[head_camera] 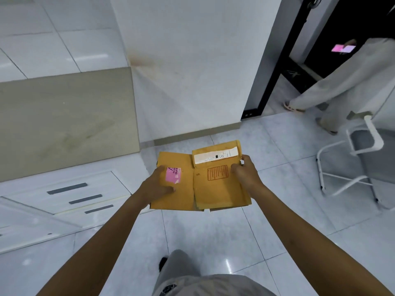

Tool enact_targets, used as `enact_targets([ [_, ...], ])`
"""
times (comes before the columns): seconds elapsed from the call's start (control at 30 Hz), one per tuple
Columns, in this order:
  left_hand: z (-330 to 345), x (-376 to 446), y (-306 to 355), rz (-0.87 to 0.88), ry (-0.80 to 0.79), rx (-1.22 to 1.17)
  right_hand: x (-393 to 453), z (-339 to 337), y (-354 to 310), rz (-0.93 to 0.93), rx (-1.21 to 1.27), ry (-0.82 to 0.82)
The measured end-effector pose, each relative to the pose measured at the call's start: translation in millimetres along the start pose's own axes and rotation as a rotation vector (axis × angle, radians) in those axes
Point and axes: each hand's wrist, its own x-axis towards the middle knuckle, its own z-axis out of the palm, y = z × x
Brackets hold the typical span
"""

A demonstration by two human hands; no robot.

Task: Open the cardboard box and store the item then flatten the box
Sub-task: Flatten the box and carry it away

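Observation:
I hold a flattened brown cardboard box out in front of me above the tiled floor. It lies nearly level, with a pink sticker on its left panel, a red printed stamp on its right panel and a white shipping label on the far flap. My left hand grips the left panel, fingers lying over its top beside the sticker. My right hand holds the right edge near the label flap. No stored item is visible.
White drawers with dark handles stand low on the left under a beige counter. A white-framed chair is at right. Another person in light trousers holds a lit phone by a dark doorway at the upper right.

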Motion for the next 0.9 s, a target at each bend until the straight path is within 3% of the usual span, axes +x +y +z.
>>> enact_targets([
  [0.6,-10.6,161.4,73.9,-0.128,-0.043,0.004,169.0,-14.0,-38.0,0.071,-0.06,-0.027],
  [0.9,-8.1,253.0,115.9,-0.111,-0.075,0.331,276.0,-39.2,-55.9,0.076,-0.063,-0.084],
])
